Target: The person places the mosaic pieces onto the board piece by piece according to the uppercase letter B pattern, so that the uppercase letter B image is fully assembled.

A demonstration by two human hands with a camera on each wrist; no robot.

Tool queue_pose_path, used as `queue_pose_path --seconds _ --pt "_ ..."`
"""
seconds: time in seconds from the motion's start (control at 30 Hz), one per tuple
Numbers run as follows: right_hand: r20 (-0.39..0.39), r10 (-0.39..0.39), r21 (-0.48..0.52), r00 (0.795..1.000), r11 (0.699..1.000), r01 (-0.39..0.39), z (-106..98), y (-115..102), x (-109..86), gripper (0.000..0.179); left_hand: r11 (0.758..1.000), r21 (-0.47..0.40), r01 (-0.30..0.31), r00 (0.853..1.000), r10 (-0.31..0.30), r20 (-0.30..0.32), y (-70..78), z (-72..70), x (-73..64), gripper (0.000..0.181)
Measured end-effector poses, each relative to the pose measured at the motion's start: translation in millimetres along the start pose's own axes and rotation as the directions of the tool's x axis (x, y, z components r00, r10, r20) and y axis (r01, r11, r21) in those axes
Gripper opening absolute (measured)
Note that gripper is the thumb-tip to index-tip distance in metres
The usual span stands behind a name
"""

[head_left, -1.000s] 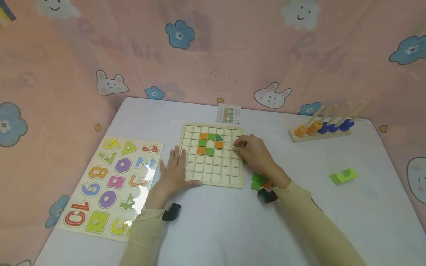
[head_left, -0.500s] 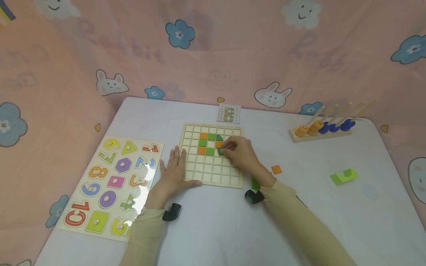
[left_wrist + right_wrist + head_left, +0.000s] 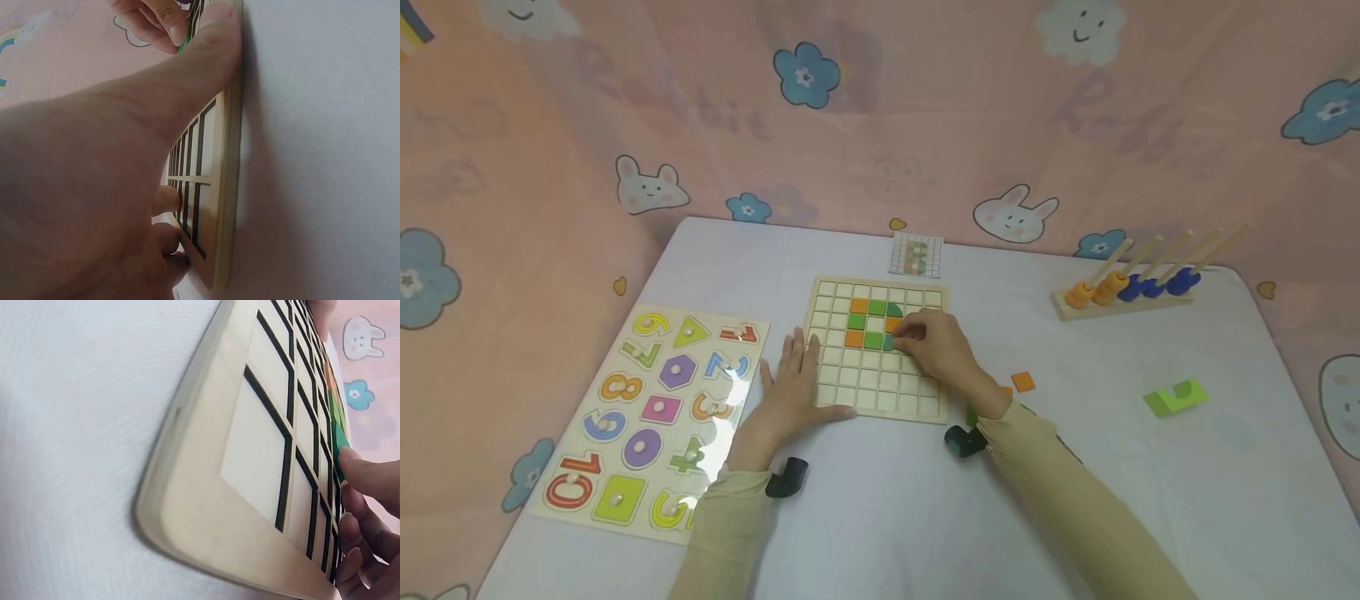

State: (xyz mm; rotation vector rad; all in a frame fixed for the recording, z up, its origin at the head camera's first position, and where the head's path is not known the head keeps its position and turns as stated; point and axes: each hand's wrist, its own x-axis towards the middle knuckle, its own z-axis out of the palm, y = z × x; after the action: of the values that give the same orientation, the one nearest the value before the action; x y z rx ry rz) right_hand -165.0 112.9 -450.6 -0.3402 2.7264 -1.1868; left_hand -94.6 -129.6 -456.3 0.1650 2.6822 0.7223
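A wooden grid board (image 3: pixel 880 383) lies on the white table with orange and green tiles set in a ring of its cells. My left hand (image 3: pixel 786 400) rests along the board's left edge, fingers spread and thumb at the near edge. My right hand (image 3: pixel 942 350) is over the board and pinches a dark green tile (image 3: pixel 889 342) at the cell right of a light green square (image 3: pixel 873 341). In the right wrist view the thumb lies on the green tile (image 3: pixel 339 445), which is down at the grid; the curled fingers sit beside it.
Loose orange tile (image 3: pixel 1023 382) and partly hidden green tiles lie by the right wrist. A pattern card (image 3: pixel 916 255) is behind the board, a number puzzle (image 3: pixel 651 417) at left. On the right stand a bead stacker (image 3: pixel 1120 302) and a lime green block (image 3: pixel 1176 398).
My right hand has moved left from the board's right edge with the green tile, down to the cell. The orange tile by the wrist came into view. My left hand stays put.
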Motion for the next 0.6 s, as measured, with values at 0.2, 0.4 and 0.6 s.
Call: queue_pose_path --seconds 0.2,0.4,0.6 --pt "-0.004 0.017 -0.001 1.000 1.000 -0.017 2.4 -0.1 1.5 0.011 1.000 -0.003 -0.002 1.000 0.002 0.005 0.6 -1.4 -1.4 0.128" --pt "0.004 0.030 -0.006 1.000 1.000 -0.030 2.1 -0.9 2.4 0.010 1.000 -0.010 -0.002 1.000 0.002 0.001 0.8 -0.9 -0.5 0.128" --pt "0.033 0.019 0.007 0.999 1.000 -0.020 0.2 0.6 3.0 0.012 1.000 -0.008 0.000 1.000 0.000 -0.004 0.5 -0.3 -0.5 0.128"
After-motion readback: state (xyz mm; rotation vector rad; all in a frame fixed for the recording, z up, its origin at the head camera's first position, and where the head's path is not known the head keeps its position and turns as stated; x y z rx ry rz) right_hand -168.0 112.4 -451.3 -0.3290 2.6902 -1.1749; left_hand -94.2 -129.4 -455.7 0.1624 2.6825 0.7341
